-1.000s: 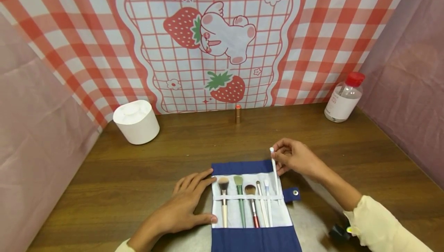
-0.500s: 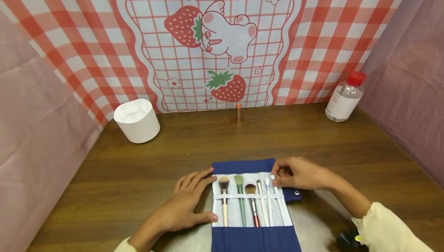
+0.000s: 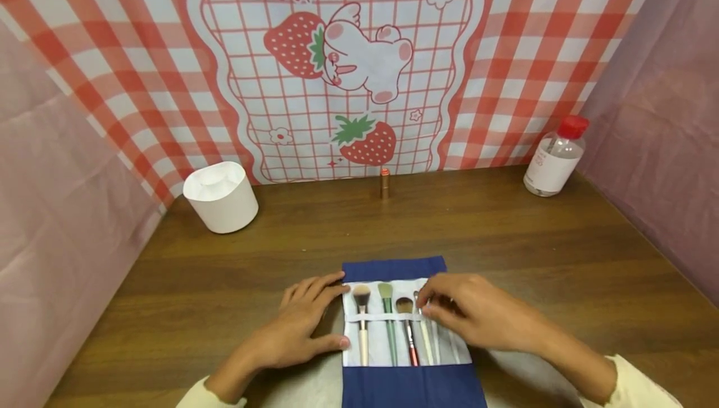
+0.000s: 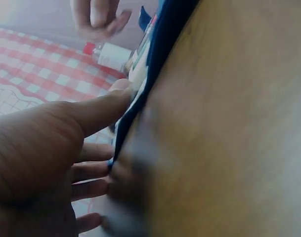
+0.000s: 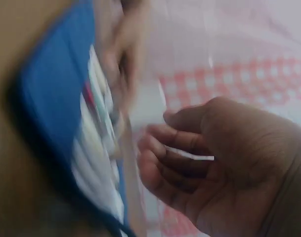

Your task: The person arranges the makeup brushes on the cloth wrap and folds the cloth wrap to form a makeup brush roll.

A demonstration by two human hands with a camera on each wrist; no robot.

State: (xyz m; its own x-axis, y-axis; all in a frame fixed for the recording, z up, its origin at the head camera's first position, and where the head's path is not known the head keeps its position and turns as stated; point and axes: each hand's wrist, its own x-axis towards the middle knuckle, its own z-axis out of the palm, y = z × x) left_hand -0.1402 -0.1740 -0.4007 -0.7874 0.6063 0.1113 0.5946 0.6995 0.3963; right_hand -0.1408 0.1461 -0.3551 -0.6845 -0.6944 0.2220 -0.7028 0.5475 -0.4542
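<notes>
A navy brush roll (image 3: 412, 388) lies unfolded, with a white inside and a white strap across several makeup brushes. From the left sit a fluffy brush with a cream handle (image 3: 363, 339), a green brush (image 3: 390, 333), a red-handled brush (image 3: 412, 353) and slim pale brushes (image 3: 428, 345). My left hand (image 3: 300, 327) rests along the roll's left edge, fingers spread and thumb on the border. Over the slim brushes hovers my right hand (image 3: 477, 311), hiding their heads. In the right wrist view, its fingers (image 5: 152, 170) are loosely curled with nothing visible between them and the thumb.
At the back left of the wooden table (image 3: 281, 233) stands a white oval container (image 3: 221, 202). A copper lipstick tube (image 3: 384, 183) stands upright near the checked cloth (image 3: 505, 65). At the back right is a clear bottle with a red cap (image 3: 555, 158).
My right hand lowered a white slim brush under the strap at the roll's right side, released it and moved left over the neighbouring slim brushes. My left hand stayed put.
</notes>
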